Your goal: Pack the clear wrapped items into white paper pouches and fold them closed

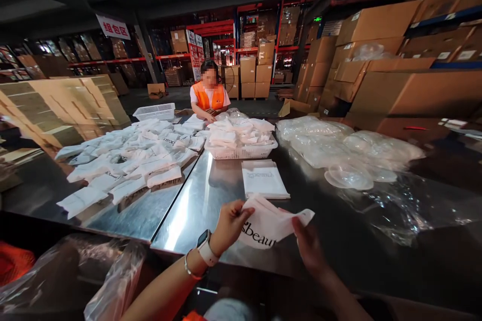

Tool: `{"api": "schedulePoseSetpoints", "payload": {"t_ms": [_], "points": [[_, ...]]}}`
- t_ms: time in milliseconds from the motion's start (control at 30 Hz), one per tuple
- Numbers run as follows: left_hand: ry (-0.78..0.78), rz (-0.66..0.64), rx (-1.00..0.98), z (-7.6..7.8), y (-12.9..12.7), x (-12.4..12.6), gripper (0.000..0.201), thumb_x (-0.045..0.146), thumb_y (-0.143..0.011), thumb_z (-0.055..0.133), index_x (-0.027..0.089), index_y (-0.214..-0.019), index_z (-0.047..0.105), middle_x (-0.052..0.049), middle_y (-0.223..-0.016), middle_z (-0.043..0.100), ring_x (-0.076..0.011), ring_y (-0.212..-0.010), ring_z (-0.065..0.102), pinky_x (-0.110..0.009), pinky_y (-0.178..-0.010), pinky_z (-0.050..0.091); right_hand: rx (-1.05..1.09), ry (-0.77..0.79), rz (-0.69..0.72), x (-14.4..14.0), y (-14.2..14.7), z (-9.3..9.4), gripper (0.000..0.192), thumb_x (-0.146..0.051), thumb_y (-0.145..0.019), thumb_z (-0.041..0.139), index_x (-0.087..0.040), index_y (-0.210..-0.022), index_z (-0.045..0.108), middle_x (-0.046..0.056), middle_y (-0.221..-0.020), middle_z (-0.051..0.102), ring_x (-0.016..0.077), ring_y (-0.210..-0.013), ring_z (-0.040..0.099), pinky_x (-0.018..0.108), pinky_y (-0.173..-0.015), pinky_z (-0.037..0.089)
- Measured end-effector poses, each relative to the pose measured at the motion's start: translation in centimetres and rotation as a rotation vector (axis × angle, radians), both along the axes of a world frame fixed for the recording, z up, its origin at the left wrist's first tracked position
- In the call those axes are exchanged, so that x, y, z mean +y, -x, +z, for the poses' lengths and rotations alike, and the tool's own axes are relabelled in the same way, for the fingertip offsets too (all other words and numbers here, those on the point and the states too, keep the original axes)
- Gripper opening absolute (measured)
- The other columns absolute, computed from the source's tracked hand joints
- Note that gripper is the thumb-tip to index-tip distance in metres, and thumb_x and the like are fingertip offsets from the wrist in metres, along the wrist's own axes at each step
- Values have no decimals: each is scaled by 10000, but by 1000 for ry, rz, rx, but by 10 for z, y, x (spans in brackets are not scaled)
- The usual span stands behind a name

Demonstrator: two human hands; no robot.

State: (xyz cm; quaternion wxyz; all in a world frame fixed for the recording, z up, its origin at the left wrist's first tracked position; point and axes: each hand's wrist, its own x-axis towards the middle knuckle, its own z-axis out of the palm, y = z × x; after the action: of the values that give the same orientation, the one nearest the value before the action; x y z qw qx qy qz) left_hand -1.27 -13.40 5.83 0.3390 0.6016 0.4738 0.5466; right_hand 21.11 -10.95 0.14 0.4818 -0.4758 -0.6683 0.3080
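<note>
White printed pouch (269,223): light, soft, likely limp; best held by its edges. Left hand (229,224) and right hand (308,245) each pinch one end, fingers closed. Stacked pouches (263,180) just beyond.

Steel table (196,200): white bags (124,160), basket (241,151), plastic wrap (339,150).

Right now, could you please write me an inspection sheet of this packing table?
Surface: shiny metal table, two tops joined.
Job's things: white printed pouch, held at both ends; flat stack of pouches beyond it.
Clutter: loose white pouches; full white basket; clear plastic bags.
Grippers: left hand and right hand, fingers pinching the pouch.
Cables: nothing seen.
Surroundings: person in orange vest opposite; cardboard boxes; red racking.
</note>
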Motion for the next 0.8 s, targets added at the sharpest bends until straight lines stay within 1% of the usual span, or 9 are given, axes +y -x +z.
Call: {"api": "schedulePoseSetpoints", "payload": {"t_ms": [67, 133, 200, 267, 367, 467, 567, 700, 800], "points": [[19, -3, -42, -12, 2, 2, 502, 626, -796, 568, 164, -601, 556, 33, -548, 454, -105, -555, 371, -227, -523, 312, -50, 6, -1, 0, -5, 11, 708, -727, -875, 322, -166, -920, 752, 113, -797, 729, 289, -854, 688, 382, -815, 567], [52, -20, -59, -31, 5, -1, 528, 664, -799, 543, 167, -621, 558, 28, -570, 473, -117, -584, 394, -238, -558, 331, -149, -55, 125, -4, -15, 9, 699, -715, -885, 315, -181, -963, 759, 117, -905, 739, 284, -939, 683, 389, -886, 548], [102, -57, -27, -55, 8, -10, 536, 671, -827, 498, 169, -648, 554, 22, -592, 496, -123, -596, 412, -245, -573, 335, -266, -182, 275, -11, -26, -6, 600, -639, -923, 341, -213, -1016, 752, 101, -967, 737, 249, -961, 686, 365, -890, 552], [150, -89, 66, -78, 10, -24, 532, 654, -877, 420, 174, -692, 556, 12, -620, 527, -127, -597, 426, -248, -571, 333, -354, -345, 356, -20, -34, -25, 493, -553, -950, 378, -236, -1027, 748, 84, -960, 739, 217, -922, 700, 321, -837, 575], [157, -16, 270, -101, 11, -45, 495, 572, -943, 325, 186, -730, 550, -4, -663, 564, -139, -619, 462, -260, -594, 344, -363, -465, 310, -33, -35, -45, 448, -483, -973, 375, -245, -988, 754, 66, -900, 747, 199, -851, 714, 286, -767, 592], [71, 10, 425, -106, 9, -58, 437, 464, -978, 284, 195, -795, 575, -22, -728, 616, -153, -668, 535, -273, -649, 379, -302, -359, 216, -43, -27, -48, 477, -500, -973, 353, -250, -933, 758, 62, -864, 748, 210, -796, 720, 293, -714, 602], [-17, 14, 515, -104, 5, -59, 471, 403, -996, 229, 197, -793, 601, -36, -705, 637, -156, -625, 563, -273, -609, 386, -225, -259, 90, -50, -18, -44, 471, -542, -945, 396, -246, -868, 754, 70, -826, 746, 229, -743, 717, 313, -671, 603], [-66, 153, 598, -104, -4, -52, 502, 416, -1004, 228, 199, -753, 605, -33, -605, 620, -162, -544, 557, -275, -538, 356, -138, -219, -239, -54, -10, -41, 510, -582, -914, 427, -219, -653, 673, 76, -685, 704, 218, -632, 677, 287, -591, 561], [-66, 240, 558, -105, -11, -49, 506, 442, -1005, 240, 206, -696, 565, -28, -591, 605, -160, -529, 552, -276, -533, 352, -174, -94, -317, -53, -7, -40, 584, -628, -919, 358, -222, -562, 579, 33, -492, 588, 172, -449, 565, 258, -454, 457]]}}
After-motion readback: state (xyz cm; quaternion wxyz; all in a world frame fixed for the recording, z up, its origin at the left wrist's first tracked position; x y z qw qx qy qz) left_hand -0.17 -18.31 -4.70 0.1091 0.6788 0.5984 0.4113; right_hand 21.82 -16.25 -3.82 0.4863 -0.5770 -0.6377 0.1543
